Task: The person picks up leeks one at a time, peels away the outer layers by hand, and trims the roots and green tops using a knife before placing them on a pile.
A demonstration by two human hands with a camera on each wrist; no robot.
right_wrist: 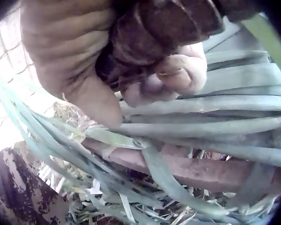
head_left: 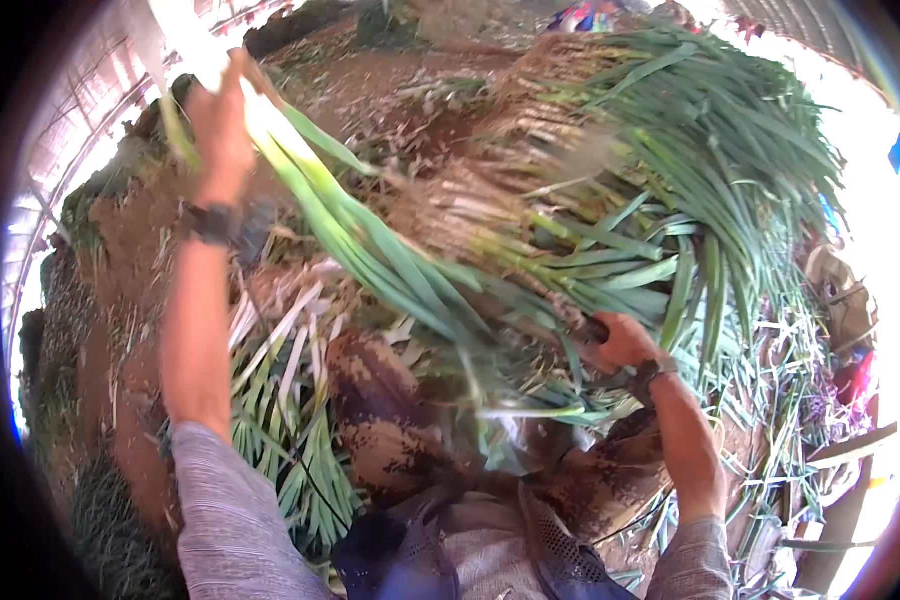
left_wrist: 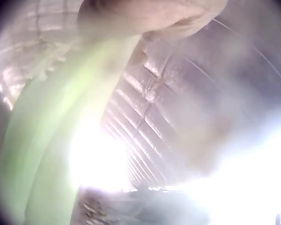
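My left hand (head_left: 220,130) is raised at the upper left and grips the pale ends of a bunch of leeks (head_left: 340,215). Their long green leaves slant down to the right across the middle. In the left wrist view, the pale green stalks (left_wrist: 61,122) hang blurred below the hand. Lower and to the right, my right hand (head_left: 625,343) curls round a dark brown ringed handle (right_wrist: 164,28); the rest of that tool is hard to make out. Green leaves (right_wrist: 210,103) pass close under the right fingers in the right wrist view.
A large heap of leeks (head_left: 710,130) lies at the upper right, roots toward the middle. More leaves (head_left: 310,470) are piled left of the camouflage-covered knees (head_left: 380,400). Trimmings (head_left: 770,400) litter the right side. A brown bar (right_wrist: 192,173) runs below the right hand.
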